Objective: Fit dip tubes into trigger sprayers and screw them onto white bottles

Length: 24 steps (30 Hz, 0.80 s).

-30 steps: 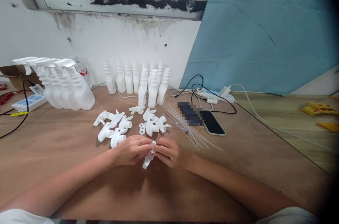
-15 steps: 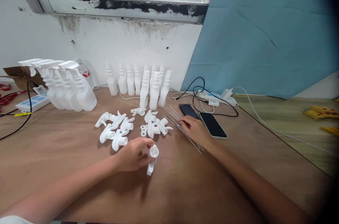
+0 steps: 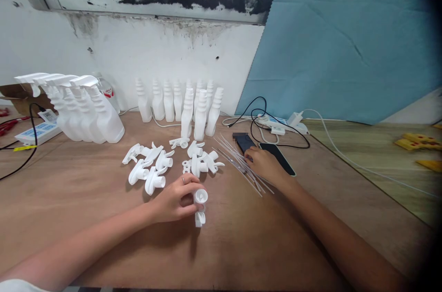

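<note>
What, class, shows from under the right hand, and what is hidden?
Parts of a dark object, a phone and thin tubes show around the right hand. It covers the dark object's near end and part of the phone; what else lies beneath cannot be seen.

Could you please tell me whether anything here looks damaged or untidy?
The window frame looks worn, with ragged dark patches, and the wall below is stained. The tubes lie splayed and crossing near the right hand, an untidy spread. The spray head in the left hand shows no visible damage.
</note>
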Available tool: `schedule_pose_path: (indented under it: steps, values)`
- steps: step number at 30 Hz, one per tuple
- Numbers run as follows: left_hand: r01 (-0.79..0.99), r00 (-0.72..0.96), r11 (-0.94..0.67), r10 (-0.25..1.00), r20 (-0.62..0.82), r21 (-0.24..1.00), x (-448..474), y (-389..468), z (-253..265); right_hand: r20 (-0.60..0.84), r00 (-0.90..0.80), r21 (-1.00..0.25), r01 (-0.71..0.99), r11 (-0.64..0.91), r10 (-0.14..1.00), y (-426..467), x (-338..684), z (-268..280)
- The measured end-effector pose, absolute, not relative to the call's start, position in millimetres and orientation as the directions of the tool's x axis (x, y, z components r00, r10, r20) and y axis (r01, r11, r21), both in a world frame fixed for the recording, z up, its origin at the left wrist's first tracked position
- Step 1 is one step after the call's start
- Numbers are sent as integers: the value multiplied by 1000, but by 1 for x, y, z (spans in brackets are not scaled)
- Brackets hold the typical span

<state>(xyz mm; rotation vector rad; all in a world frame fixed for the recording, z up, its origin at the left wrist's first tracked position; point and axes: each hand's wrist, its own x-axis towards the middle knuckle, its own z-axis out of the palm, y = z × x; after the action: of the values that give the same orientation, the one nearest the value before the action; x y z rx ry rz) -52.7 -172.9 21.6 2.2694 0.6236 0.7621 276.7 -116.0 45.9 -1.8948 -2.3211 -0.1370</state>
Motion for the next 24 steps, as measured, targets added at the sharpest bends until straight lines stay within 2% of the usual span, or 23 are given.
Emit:
schedule_pose_path:
  steps: [5, 11, 13, 15, 16, 18, 24]
  values:
    - [226, 727, -674, 597, 339, 703, -53, -173, 22, 220, -146, -117, 978, 175, 964, -116, 274, 45]
    - [241, 721, -683, 602, 343, 690, -53, -172, 22, 352, -45, -357, 917, 178, 935, -121, 264, 53]
    - [236, 726, -681, 598, 340, 693, -53, -172, 21, 356, -34, -567, 786, 244, 934, -127, 257, 57]
    - [228, 733, -678, 592, 336, 699, -53, -171, 21, 341, -45, -794, 521, 313, 939, -135, 248, 60]
    - [224, 733, -678, 591, 337, 700, -53, -171, 20, 337, -65, -859, 388, 335, 939, -139, 243, 61]
    - [222, 734, -679, 588, 338, 700, -52, -171, 20, 340, -127, -891, 274, 362, 932, -146, 234, 62]
    - [219, 741, -685, 580, 339, 695, -52, -170, 20, 270, -277, -849, 384, 363, 922, -148, 223, 54]
